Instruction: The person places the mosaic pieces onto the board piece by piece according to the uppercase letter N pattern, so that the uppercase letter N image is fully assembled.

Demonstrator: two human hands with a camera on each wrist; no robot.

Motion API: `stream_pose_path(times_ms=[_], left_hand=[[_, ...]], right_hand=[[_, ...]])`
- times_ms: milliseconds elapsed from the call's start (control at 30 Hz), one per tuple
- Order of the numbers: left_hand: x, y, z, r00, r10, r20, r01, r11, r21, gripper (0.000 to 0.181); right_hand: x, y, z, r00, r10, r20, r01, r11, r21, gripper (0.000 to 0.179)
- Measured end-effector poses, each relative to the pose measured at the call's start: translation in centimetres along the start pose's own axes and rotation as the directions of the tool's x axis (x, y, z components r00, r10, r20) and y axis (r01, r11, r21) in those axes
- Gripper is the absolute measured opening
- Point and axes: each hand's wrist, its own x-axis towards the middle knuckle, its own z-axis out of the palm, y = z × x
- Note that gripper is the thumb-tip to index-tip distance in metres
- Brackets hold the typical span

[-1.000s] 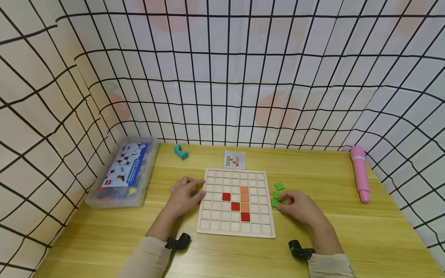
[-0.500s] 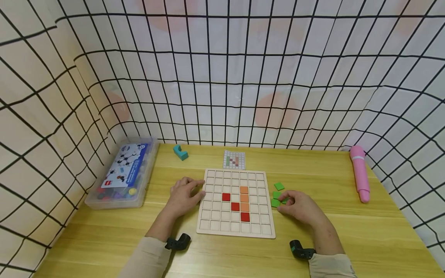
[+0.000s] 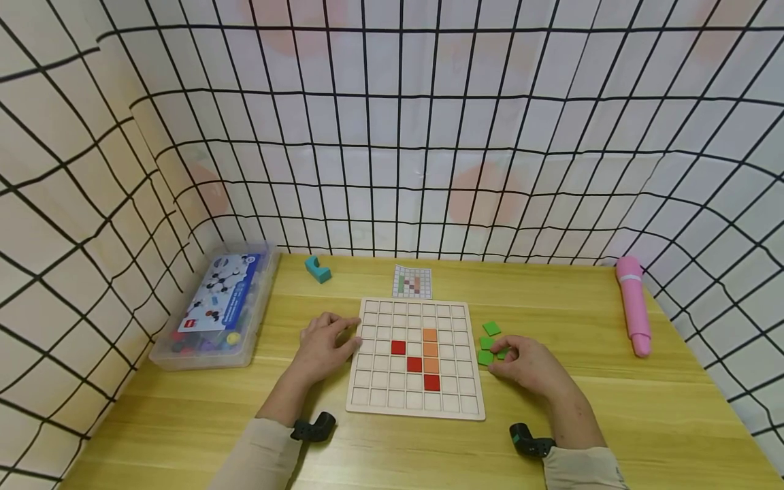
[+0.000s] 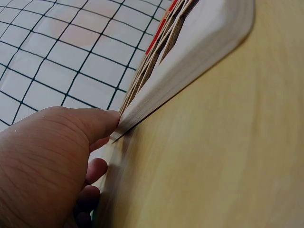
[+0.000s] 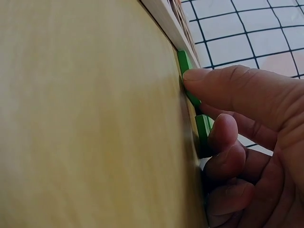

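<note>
Head view: six tiles sit in the board (image 3: 397, 397), which lies near the middle of the table (image 3: 667, 422). Three orange tiles (image 3: 431, 349) make a column right of the centre, and three red tiles (image 3: 414, 364) step down in a diagonal to just below it. On the card (image 3: 412, 282), by the board's back edge, a green column is printed left of a red diagonal and an orange column. By that match, orange and red look done and green looks left, since no green shows on the board. At least four green tiles (image 3: 485, 357) lie on the table just beyond the board's right edge, some partly covered by the right hand (image 3: 529, 364).

That hand reaches in from the table's front edge, low over the pile, with its fingers bent. In the right wrist view the thumb overlaps one green tile and a fingertip is close by another; I cannot tell whether either is pinched.

The left hand (image 3: 321, 347) lies beside the board, index and thumb spread apart and meeting its left edge, as if to steady it. The other fingers are loosely bent.
</note>
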Motion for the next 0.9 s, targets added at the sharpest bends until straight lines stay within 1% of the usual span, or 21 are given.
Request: stream_pose_path(times_ms=[267,433,800,900], left_hand=[[0.04,-0.06,0.04,1.000,0.003,-0.006,-0.003,1.000,0.001,0.042],[0.00,-0.05,0.00,1.000,-0.007,-0.002,0.007,1.000,0.008,0.043],[-0.08,0.01,-0.01,1.000,-0.009,0.001,0.009,1.000,0.006,0.043],[-0.07,0.02,0.00,1.000,-0.004,0.000,0.004,1.000,0.003,0.042]], right_hand=[[-0.05,-0.20,0.04,1.000,0.000,0.004,0.000,1.000,0.001,0.030],[-0.05,-0.35,0.12,1.000,0.002,-0.001,-0.002,1.000,-0.014,0.027],[-0.04,-0.37,-0.28,0.999,0.028,0.023,-0.028,1.000,0.014,0.028],[-0.04,-0.72,-0.36,1.000,0.019,0.018,-0.019,1.000,0.008,0.028]])
